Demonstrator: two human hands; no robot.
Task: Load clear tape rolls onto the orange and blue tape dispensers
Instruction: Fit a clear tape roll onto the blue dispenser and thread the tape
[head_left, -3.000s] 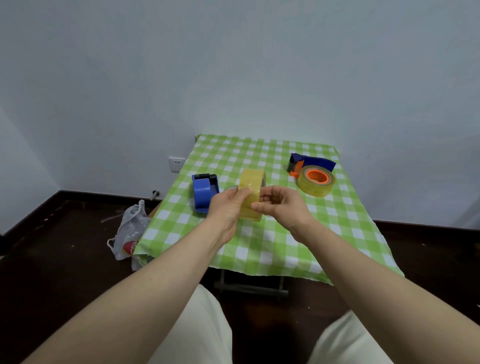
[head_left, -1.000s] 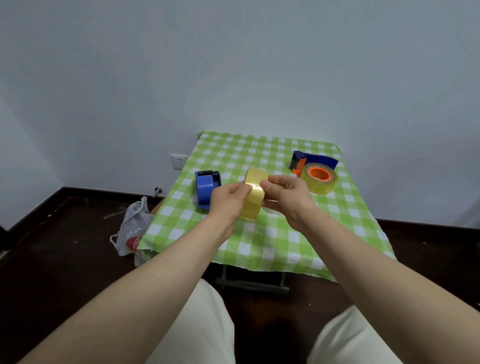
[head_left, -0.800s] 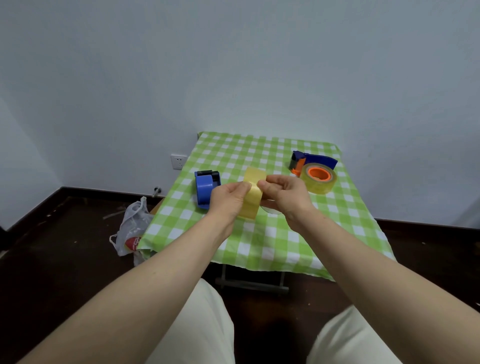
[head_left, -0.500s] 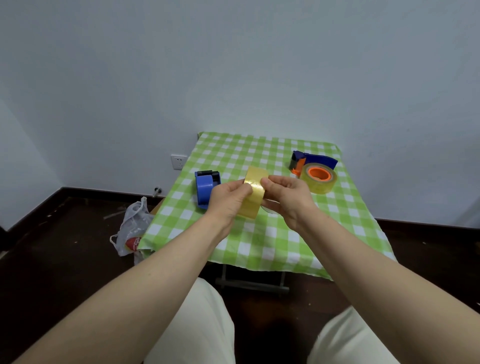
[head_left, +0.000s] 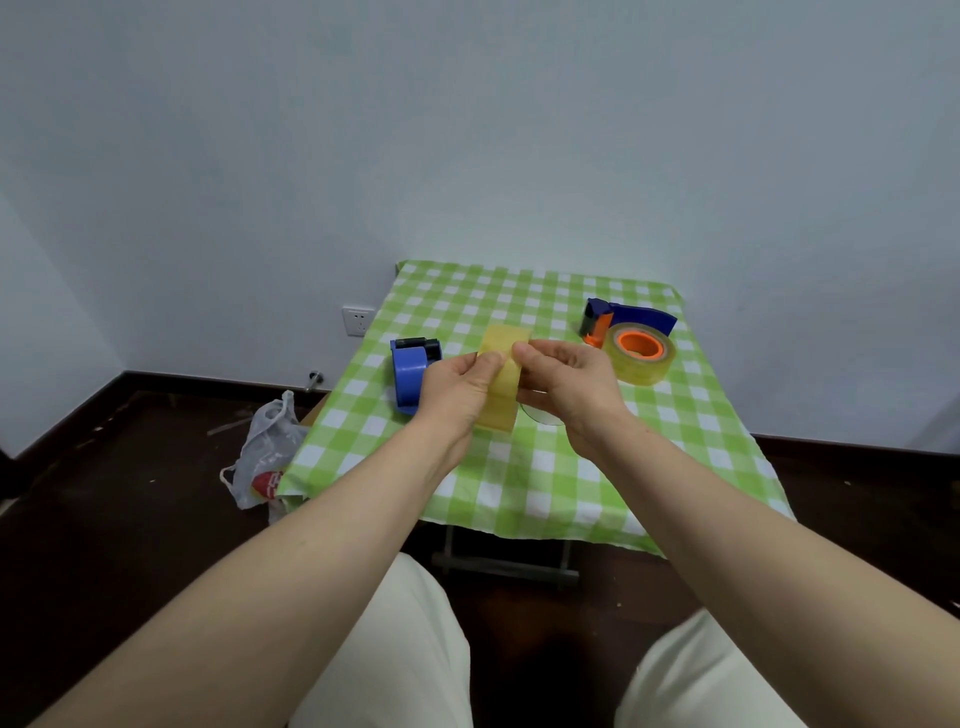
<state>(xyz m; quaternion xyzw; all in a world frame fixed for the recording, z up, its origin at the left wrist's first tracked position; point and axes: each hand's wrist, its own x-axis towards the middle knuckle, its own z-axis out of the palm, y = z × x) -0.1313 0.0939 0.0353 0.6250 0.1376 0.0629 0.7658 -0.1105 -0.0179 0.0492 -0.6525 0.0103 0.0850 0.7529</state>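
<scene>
Little has changed from a moment ago: the yellowish clear tape roll stays on edge above the green-and-white checked worktop, pinched at its upper rim between the left hand and the right hand, just right of the blue plastic tape dispenser.

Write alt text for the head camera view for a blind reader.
The left hand and right hand hold a yellowish tape roll over a green checked table. A blue dispenser lies left; another roll sits on an orange dispenser right.
</scene>
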